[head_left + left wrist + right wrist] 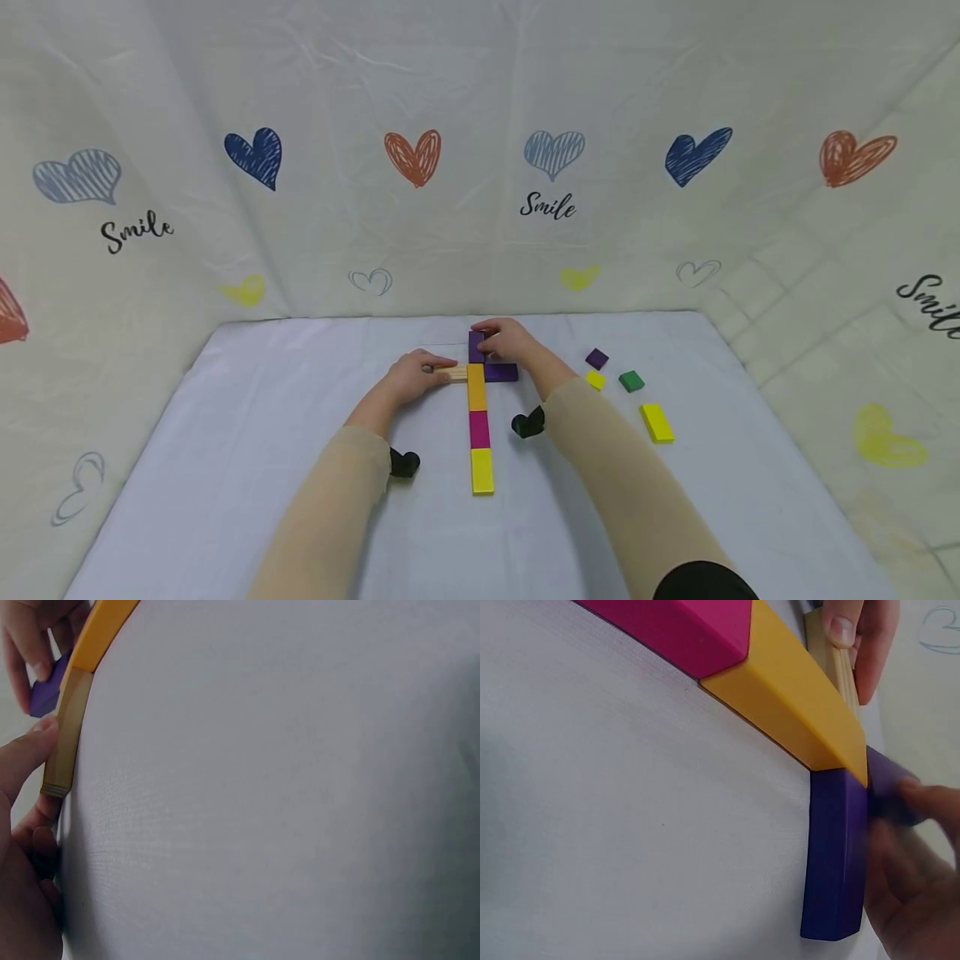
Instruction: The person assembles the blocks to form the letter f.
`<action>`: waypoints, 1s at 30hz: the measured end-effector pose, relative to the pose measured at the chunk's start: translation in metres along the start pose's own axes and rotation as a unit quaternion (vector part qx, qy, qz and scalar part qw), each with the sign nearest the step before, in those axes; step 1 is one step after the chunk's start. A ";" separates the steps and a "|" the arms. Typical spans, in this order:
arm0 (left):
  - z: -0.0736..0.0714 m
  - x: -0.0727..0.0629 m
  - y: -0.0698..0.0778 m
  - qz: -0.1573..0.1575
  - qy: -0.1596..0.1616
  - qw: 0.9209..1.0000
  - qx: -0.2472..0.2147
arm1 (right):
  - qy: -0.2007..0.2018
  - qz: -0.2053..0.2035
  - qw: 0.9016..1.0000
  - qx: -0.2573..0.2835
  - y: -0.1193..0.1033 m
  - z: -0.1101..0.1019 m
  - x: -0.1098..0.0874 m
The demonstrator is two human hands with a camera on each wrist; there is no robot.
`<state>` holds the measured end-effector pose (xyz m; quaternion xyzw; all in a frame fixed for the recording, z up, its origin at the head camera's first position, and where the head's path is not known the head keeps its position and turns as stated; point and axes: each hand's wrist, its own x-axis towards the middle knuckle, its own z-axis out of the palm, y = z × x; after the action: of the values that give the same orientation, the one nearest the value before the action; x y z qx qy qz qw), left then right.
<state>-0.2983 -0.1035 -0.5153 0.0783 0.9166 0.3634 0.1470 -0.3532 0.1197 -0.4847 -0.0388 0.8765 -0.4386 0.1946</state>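
My left hand (412,375) pinches a plain wooden block (67,742) between thumb and fingers, its inner end at the top of an orange block (477,387). With thumb and fingers, my right hand (507,340) grips a purple block (476,347) that stands in line beyond the orange one. A second purple block (832,855) lies crosswise on the right, its end against the orange block's corner. Below the orange piece, a magenta block (479,429) and a yellow block (482,472) continue the straight row toward me.
To the right, past my right forearm, lie a small purple piece (597,358), a small yellow piece (596,380), a green piece (632,381) and a longer yellow block (657,423). A white cloth (225,467) covers the table, and a printed sheet (480,83) hangs behind it.
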 end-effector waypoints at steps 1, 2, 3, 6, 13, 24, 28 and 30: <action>0.000 0.000 0.000 0.000 0.000 1.000 0.000 | -0.002 -0.001 1.000 -0.003 -0.001 0.000 -0.001; 0.000 0.000 0.000 0.002 -0.001 1.000 0.000 | -0.003 -0.001 1.000 -0.006 -0.001 0.001 -0.001; 0.000 0.000 0.000 0.003 -0.001 1.000 0.001 | -0.003 -0.001 1.000 -0.011 -0.002 0.001 -0.001; 0.000 0.000 0.000 0.006 0.000 1.000 0.004 | -0.001 -0.001 1.000 -0.025 -0.004 0.002 -0.002; -0.001 -0.002 0.001 0.011 0.001 1.000 0.006 | 0.010 0.009 0.996 -0.091 -0.003 0.005 0.000; -0.002 -0.001 0.000 0.018 0.000 1.000 0.008 | 0.007 0.027 0.992 -0.121 -0.007 0.007 -0.003; -0.001 0.000 0.000 0.020 0.000 1.000 0.008 | 0.002 0.023 0.991 -0.135 -0.006 0.008 -0.002; -0.001 0.000 0.000 0.020 0.000 1.000 0.009 | -0.001 0.021 0.990 -0.141 -0.004 0.007 -0.001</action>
<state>-0.2985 -0.1049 -0.5145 0.0983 0.9180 0.3584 0.1388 -0.3497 0.1117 -0.4848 -0.0483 0.9300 -0.3063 0.1972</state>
